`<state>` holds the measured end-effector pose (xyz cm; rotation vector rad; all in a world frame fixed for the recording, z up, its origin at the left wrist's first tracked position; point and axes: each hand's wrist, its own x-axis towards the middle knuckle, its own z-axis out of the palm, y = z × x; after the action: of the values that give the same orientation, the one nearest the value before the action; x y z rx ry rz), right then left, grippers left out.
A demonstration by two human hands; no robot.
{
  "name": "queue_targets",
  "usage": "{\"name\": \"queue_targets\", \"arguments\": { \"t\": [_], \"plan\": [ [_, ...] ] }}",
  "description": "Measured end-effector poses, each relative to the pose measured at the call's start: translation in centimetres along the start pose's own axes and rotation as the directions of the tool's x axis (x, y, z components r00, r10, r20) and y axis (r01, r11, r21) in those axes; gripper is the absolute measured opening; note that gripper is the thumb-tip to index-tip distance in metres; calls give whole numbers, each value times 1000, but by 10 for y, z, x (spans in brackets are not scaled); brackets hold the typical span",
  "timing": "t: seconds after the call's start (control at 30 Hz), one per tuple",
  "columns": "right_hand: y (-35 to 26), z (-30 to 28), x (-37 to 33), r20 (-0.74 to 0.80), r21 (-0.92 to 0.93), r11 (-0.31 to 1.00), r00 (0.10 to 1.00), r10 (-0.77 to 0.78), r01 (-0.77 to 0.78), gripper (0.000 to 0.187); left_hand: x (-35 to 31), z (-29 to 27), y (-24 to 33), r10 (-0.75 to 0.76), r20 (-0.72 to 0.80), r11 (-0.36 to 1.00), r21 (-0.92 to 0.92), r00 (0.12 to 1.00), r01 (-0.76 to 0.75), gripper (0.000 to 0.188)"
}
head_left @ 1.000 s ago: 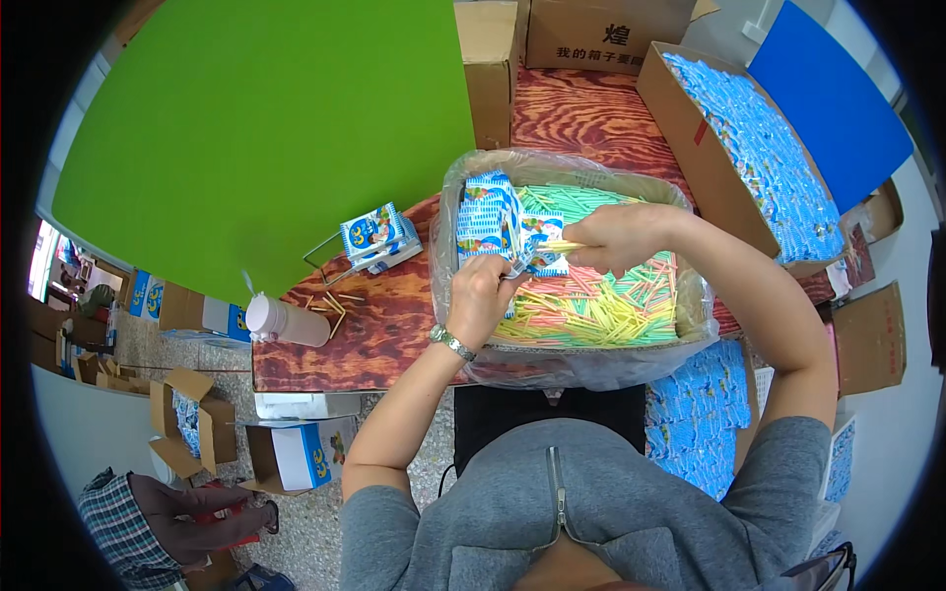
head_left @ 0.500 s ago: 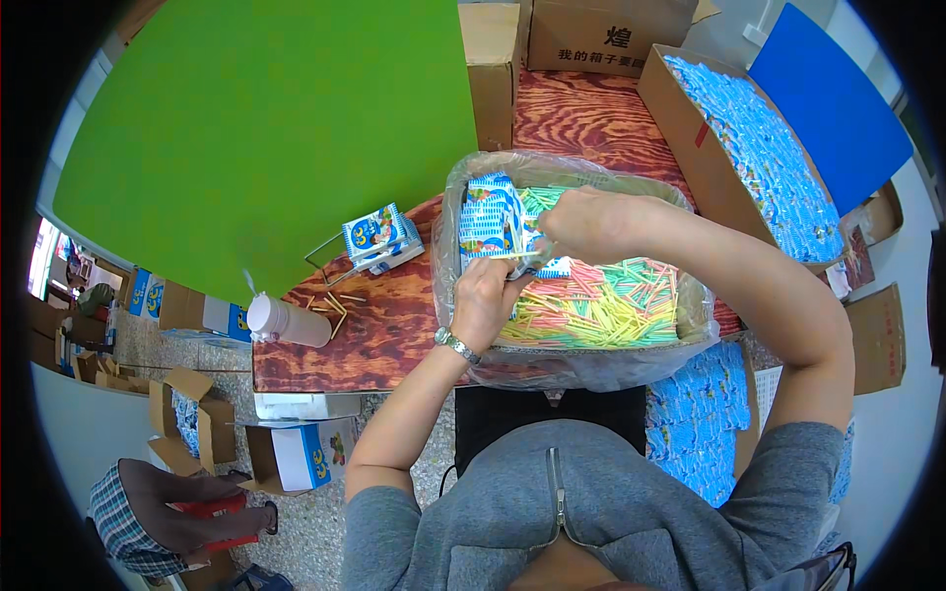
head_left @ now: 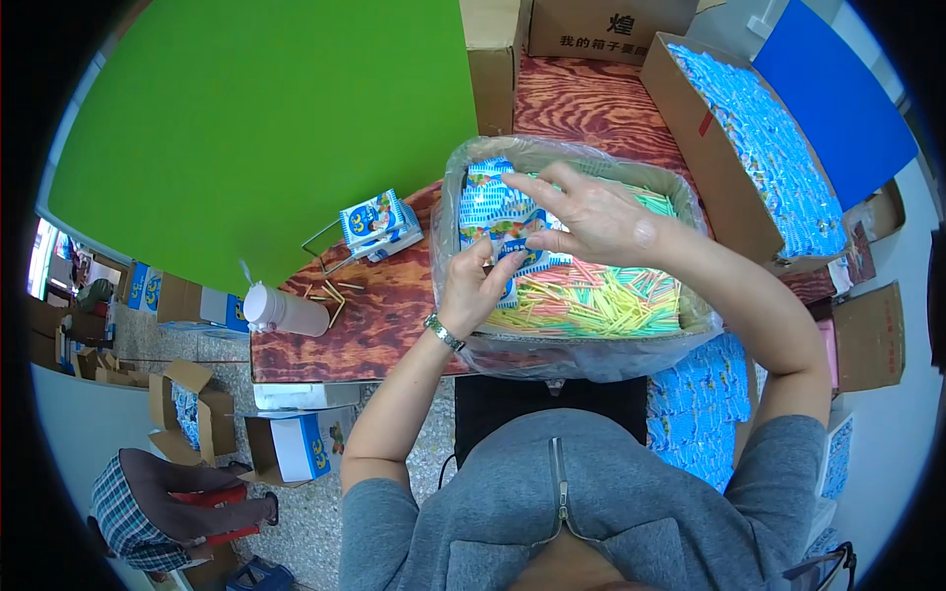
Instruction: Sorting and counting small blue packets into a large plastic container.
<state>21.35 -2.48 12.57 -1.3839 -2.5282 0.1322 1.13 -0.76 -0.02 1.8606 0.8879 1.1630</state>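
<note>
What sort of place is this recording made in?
Probably a small packing workshop. A plastic-lined box of coloured sticks sits on a wooden table, a carton of blue packets beside it, and more cardboard boxes lie on the floor.

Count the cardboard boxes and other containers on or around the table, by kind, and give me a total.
Open cardboard box full of blue packets: 1
Closed brown cardboard boxes at the table's far edge: 2
Plastic-lined bin of coloured sticks: 1
White bottle lying on its side: 1
Total: 5
</note>
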Motion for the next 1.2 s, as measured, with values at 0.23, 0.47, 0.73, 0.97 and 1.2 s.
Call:
{"name": "queue_targets", "arguments": {
  "t": [0.23, 0.47, 0.73, 0.97, 1.2],
  "plan": [
    [7, 69, 8, -43, 561, 827, 996, 82, -44, 22, 4, -18, 23, 263, -320, 927, 346, 910, -146, 11],
    [14, 138, 16, -30, 516, 850, 989, 144, -108, 35, -18, -17, 11, 95, 371, 819, 498, 924, -285, 12],
    [97, 124, 7, -13, -67, 796, 798, 602, -602, 47, -15, -12, 4, -14, 435, 763, 587, 900, -272, 19],
    [114, 130, 5, -12, 81, 854, 856, 517, -515, 33, -14, -12, 3, -15, 415, 767, 588, 910, -256, 19],
    [98, 99, -14, -356, 45, 987, 920, 162, -156, 12, 1, -6, 13, -17, 292, 807, 569, 956, -159, 22]
  ]
}}
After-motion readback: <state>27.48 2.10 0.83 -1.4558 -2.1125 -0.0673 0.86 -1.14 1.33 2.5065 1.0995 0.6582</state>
